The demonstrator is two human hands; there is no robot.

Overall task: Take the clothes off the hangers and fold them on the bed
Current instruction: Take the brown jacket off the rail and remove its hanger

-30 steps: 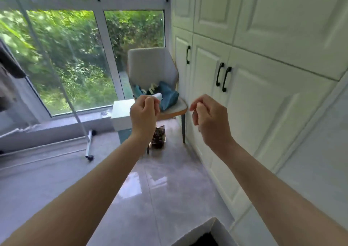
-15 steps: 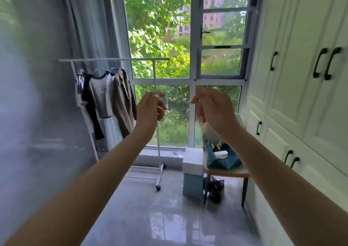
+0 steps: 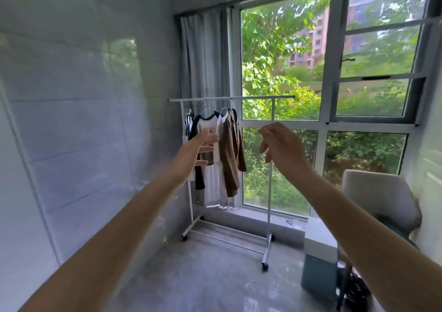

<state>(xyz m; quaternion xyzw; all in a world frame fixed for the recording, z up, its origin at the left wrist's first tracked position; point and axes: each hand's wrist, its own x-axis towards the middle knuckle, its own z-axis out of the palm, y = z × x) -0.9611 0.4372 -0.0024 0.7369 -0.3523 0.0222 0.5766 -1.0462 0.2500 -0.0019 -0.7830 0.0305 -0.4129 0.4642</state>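
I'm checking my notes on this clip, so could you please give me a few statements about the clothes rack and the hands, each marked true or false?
1. Clothes hang at the left end of the rack. True.
2. The left hand holds a hanger. False: its fingers are straight and hold nothing.
3. The right hand is empty. True.
4. The rack stands in front of the window. True.
5. The brown top lies on the floor. False: it hangs on the rack.

- Garment rack: floor, 12 o'clock, before the window.
- Clothes: on hangers, at the rack's left end.
- Curtain: behind the clothes.
- Chair: 3 o'clock, right of the rack.
- Box: on the floor, left of the chair.
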